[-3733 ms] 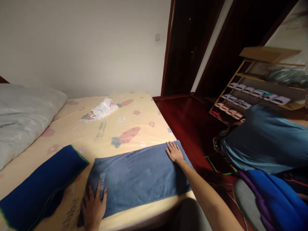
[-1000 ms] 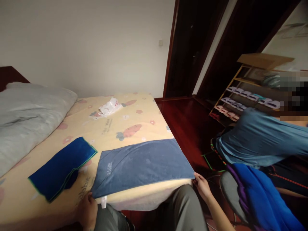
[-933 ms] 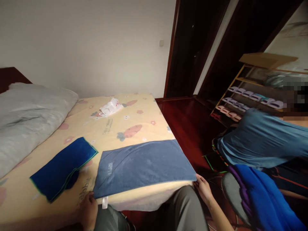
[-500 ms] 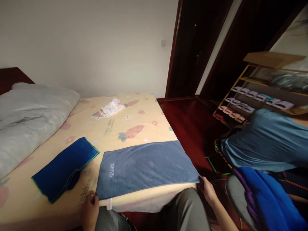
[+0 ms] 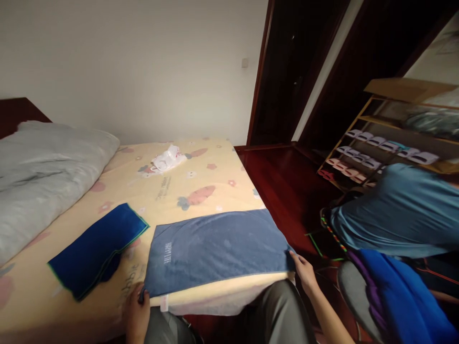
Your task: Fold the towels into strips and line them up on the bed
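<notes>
A grey-blue towel (image 5: 218,248) with white lettering at its left end lies spread across the near side of the bed. My left hand (image 5: 138,308) pinches its near left corner, thumb on top. At the right end, my right hand (image 5: 303,270) grips the edge close to the near right corner, where the cloth bunches a little. To the left of the towel rests a folded dark blue cloth (image 5: 95,248) with green edging, touched by neither hand.
The bed (image 5: 222,181) has a yellow carrot-print sheet. On it are a crumpled white bag (image 5: 167,159) and a grey quilt (image 5: 53,177). At right, a person in a blue top (image 5: 398,210) bends beside a chair (image 5: 356,296) draped with blue cloth, near a shoe rack (image 5: 362,114).
My right hand has shifted slightly up and left along the towel's right edge, bunching that corner. My left hand stays at the left corner, which is now a bit curled.
</notes>
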The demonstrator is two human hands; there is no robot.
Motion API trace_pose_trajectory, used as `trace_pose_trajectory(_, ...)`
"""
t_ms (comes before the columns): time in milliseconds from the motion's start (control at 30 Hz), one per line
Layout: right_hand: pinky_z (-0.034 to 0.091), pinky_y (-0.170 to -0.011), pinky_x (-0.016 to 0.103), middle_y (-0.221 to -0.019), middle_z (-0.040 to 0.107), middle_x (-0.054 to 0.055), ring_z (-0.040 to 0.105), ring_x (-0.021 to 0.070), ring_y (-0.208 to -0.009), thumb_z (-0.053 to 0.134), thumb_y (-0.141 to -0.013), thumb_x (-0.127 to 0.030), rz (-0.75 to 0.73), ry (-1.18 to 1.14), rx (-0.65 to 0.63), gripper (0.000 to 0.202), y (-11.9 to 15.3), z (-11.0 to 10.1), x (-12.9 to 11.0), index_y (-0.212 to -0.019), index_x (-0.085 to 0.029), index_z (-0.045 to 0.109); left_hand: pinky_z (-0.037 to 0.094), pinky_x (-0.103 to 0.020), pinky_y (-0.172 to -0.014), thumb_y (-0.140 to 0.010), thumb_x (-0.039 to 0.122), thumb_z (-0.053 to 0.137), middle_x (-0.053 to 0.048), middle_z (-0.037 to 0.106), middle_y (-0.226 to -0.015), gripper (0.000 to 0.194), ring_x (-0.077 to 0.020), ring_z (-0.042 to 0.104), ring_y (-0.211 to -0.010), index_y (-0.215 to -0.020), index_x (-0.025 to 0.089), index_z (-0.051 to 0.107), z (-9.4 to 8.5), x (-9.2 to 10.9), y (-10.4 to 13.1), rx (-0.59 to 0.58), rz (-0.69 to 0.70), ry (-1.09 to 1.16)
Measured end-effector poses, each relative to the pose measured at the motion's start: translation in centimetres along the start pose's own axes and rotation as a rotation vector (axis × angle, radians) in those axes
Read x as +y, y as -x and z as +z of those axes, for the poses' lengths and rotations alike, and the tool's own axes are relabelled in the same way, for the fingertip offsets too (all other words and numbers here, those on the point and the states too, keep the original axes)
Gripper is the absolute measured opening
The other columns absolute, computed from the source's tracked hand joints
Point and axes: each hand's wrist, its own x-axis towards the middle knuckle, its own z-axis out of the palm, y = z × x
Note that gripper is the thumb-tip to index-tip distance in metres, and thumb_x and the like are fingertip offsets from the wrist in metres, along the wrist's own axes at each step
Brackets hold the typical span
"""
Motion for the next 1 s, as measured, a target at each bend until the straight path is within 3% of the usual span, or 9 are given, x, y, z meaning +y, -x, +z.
trace_pose_trajectory(200,0.051,-0.067,0.031,-0.076,0.074,0.009,0.066,0.0249,-0.074,0.074,-0.052,-0.055,-0.035,0.114,0.005,0.044,-1.4,-0.8,0.3,-0.07,-0.015,0.074,0.051,-0.045,-0.096,-0.078,0.045,0.043,-0.014,0.073,-0.1,0.035,-0.031,0.068,-0.099,-0.091,0.019,0.064,-0.7,-0.2,-0.5,-0.024,-0.07,0.007)
trace_pose_trajectory(367,0.051,-0.063,0.031,-0.071,0.073,0.007,0.068,0.0266,-0.073,0.073,-0.057,-0.049,0.016,0.11,0.022,0.031,-1.0,-1.5,1.1,-0.065,-0.02,0.071,0.052,-0.045,-0.096,-0.078,0.044,0.043,-0.012,0.075,-0.095,0.033,-0.0328,0.068,-0.1,-0.088,0.021,0.064,-1.5,-0.3,-0.3,-0.062,-0.188,-0.017)
trace_pose_trajectory(467,0.053,-0.069,0.032,-0.075,0.074,0.007,0.07,0.0275,-0.08,0.071,-0.059,-0.046,0.019,0.131,0.047,0.025,-1.1,-1.9,1.2,-0.066,-0.022,0.072,0.047,-0.047,-0.102,-0.079,0.038,0.041,-0.013,0.074,-0.1,0.033,-0.0341,0.065,-0.107,-0.093,0.021,0.066,-1.7,0.5,0.0,-0.028,-0.095,-0.153)
trace_pose_trajectory(567,0.053,-0.079,0.035,-0.083,0.076,0.007,0.07,0.0282,-0.086,0.067,-0.063,-0.047,-0.038,0.217,0.09,0.027,-2.4,-1.5,-0.2,-0.072,-0.022,0.075,0.044,-0.045,-0.106,-0.084,0.037,0.039,-0.016,0.072,-0.113,0.038,-0.0329,0.062,-0.113,-0.099,0.019,0.068,-0.9,2.8,0.1,-0.05,0.075,-0.203)
trace_pose_trajectory(700,0.05,-0.09,0.038,-0.095,0.077,0.009,0.069,0.0302,-0.098,0.062,-0.07,-0.046,-0.13,0.295,0.084,0.029,-6.5,1.5,-3.9,-0.079,-0.022,0.076,0.041,-0.04,-0.107,-0.089,0.038,0.039,-0.013,0.069,-0.121,0.038,-0.0282,0.061,-0.117,-0.103,0.02,0.07,2.1,8.2,-1.5,-0.102,0.248,-0.13)
trace_pose_trajectory(767,0.049,-0.092,0.037,-0.099,0.077,0.008,0.068,0.0296,-0.102,0.062,-0.071,-0.044,-0.156,0.3,0.056,0.028,-9.4,3.9,-6.0,-0.081,-0.022,0.076,0.041,-0.039,-0.106,-0.091,0.039,0.038,-0.013,0.07,-0.121,0.04,-0.0276,0.06,-0.116,-0.107,0.019,0.069,3.7,10.9,-3.6,-0.092,0.288,-0.135)
trace_pose_trajectory(833,0.049,-0.091,0.037,-0.096,0.077,0.008,0.069,0.029,-0.101,0.063,-0.072,-0.043,-0.169,0.317,0.025,0.026,-12.2,6.4,-7.7,-0.08,-0.022,0.076,0.041,-0.04,-0.104,-0.093,0.039,0.036,-0.015,0.069,-0.121,0.043,-0.0288,0.06,-0.115,-0.11,0.015,0.068,4.7,12.4,-6.6,-0.036,0.243,-0.186)
trace_pose_trajectory(900,0.05,-0.087,0.037,-0.089,0.077,0.008,0.07,0.0286,-0.096,0.067,-0.07,-0.042,-0.174,0.344,-0.002,0.023,-14.6,8.5,-8.8,-0.075,-0.022,0.075,0.043,-0.042,-0.099,-0.093,0.039,0.036,-0.018,0.068,-0.118,0.046,-0.0309,0.06,-0.111,-0.112,0.011,0.067,5.0,12.6,-9.7,0.033,0.104,-0.253)
trace_pose_trajectory(1000,0.052,-0.081,0.036,-0.076,0.074,0.007,0.071,0.0276,-0.086,0.073,-0.065,-0.041,-0.17,0.391,-0.029,0.019,-16.7,10.6,-9.6,-0.067,-0.022,0.072,0.045,-0.044,-0.094,-0.089,0.041,0.042,-0.02,0.068,-0.111,0.048,-0.033,0.061,-0.105,-0.114,0.008,0.065,3.9,10.6,-13.0,0.056,-0.094,-0.259)
